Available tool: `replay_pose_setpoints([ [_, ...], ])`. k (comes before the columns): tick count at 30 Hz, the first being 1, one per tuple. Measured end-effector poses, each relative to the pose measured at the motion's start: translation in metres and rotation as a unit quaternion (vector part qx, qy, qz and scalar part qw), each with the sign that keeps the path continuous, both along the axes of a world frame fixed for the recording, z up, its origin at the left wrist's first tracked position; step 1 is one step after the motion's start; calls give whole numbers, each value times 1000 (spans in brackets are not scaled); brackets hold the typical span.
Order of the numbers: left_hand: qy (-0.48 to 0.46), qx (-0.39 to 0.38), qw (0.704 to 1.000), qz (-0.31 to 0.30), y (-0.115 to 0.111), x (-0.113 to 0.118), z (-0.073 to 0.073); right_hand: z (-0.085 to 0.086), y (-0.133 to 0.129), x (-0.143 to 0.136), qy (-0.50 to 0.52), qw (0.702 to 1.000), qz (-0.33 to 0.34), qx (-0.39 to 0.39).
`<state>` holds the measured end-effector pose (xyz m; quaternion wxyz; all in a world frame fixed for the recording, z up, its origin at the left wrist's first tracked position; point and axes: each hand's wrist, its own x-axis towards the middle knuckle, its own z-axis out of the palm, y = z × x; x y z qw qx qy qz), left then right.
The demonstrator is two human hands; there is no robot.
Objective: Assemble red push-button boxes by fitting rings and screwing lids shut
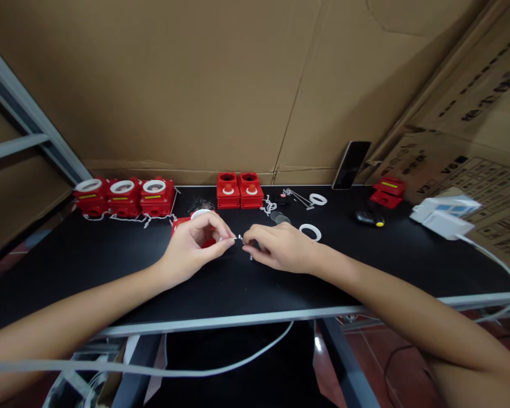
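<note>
My left hand (195,243) pinches the end of a small, thin, pale piece (236,237) between thumb and fingertips. Close on its right, my right hand (280,246) is closed at the fingertips around something small that I cannot make out; a bit of metal shows between the hands. Under and behind my left hand lies a red box (179,222) with a white ring (200,213), partly hidden by my fingers. Clear round discs (280,219) lie just behind my right hand, and a white ring (310,232) rests beside my right wrist.
Three red boxes with white rings (122,197) stand at the back left, two more red boxes (239,191) at the back middle. Further right are metal rods (300,198), a phone (351,165), a black tool (369,218), red parts (387,192) and a white device with a cable (444,218).
</note>
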<state>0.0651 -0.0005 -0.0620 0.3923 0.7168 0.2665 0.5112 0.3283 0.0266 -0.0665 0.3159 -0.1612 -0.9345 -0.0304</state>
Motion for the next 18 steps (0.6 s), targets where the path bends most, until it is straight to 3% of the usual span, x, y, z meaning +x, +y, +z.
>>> replay_pose_setpoints([
  [18,21,-49,998,18,-2,-2,-1,-1,-2,0,-51,998,1,38],
])
